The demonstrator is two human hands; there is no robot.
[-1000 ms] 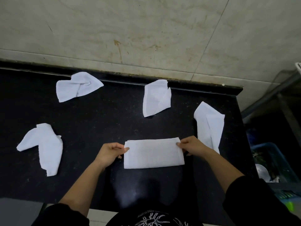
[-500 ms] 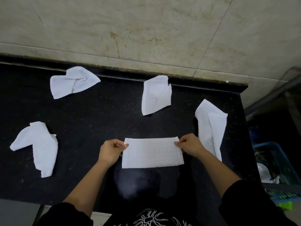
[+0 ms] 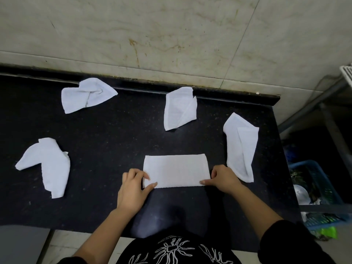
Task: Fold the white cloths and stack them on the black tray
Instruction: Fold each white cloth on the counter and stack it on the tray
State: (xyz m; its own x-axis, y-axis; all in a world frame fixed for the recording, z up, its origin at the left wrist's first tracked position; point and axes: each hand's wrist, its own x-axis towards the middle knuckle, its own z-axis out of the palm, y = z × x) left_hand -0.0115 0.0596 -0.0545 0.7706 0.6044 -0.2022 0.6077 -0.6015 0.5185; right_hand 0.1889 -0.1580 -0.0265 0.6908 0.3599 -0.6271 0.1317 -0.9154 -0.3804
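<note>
The left hand (image 3: 133,189) and right hand (image 3: 223,178) pinch the near corners of the folded cloth (image 3: 176,169), which lies flat on the black counter (image 3: 114,149). Light, soft and limp, it likely handles best by paired corners. Four crumpled cloths (image 3: 86,95) lie around and beyond.

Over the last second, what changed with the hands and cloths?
The left hand and right hand slid along the short ends of the folded cloth, from its far corners to its near corners, which they now pinch. The folded cloth stayed flat in place; the four loose cloths around it did not move.
</note>
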